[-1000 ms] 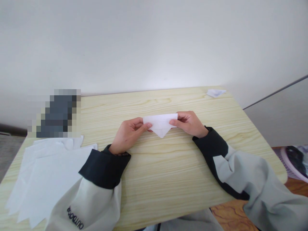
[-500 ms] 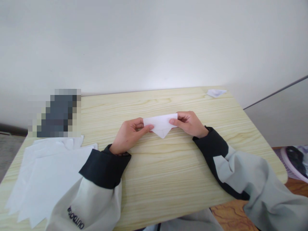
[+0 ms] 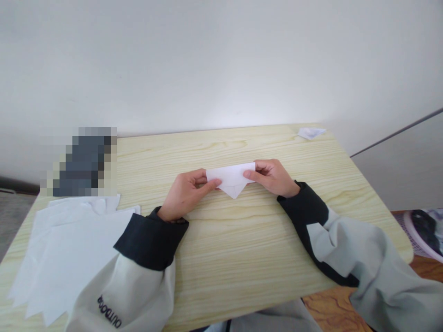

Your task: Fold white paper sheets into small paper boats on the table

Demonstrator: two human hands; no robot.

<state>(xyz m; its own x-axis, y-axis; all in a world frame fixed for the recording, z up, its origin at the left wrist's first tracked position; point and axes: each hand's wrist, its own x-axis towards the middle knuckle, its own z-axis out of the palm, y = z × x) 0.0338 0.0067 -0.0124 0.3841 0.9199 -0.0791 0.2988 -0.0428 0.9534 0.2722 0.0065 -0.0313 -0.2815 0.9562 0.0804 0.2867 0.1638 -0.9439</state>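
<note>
A small piece of folded white paper (image 3: 230, 174) is stretched between my two hands over the middle of the table. Its upper edge runs nearly straight, and a triangular flap with a centre crease points down toward me. My left hand (image 3: 187, 191) pinches the left end, thumb in front and fingers behind. At the right end, my right hand (image 3: 273, 177) grips the paper the same way. The fingers behind the sheet are partly hidden.
Loose white sheets (image 3: 79, 249) lie stacked at the table's left, beneath a blurred dark object (image 3: 83, 161). A folded paper piece (image 3: 311, 133) rests at the far right corner. The wooden table (image 3: 242, 258) meets a white wall. A basket (image 3: 415, 235) stands beyond the right edge.
</note>
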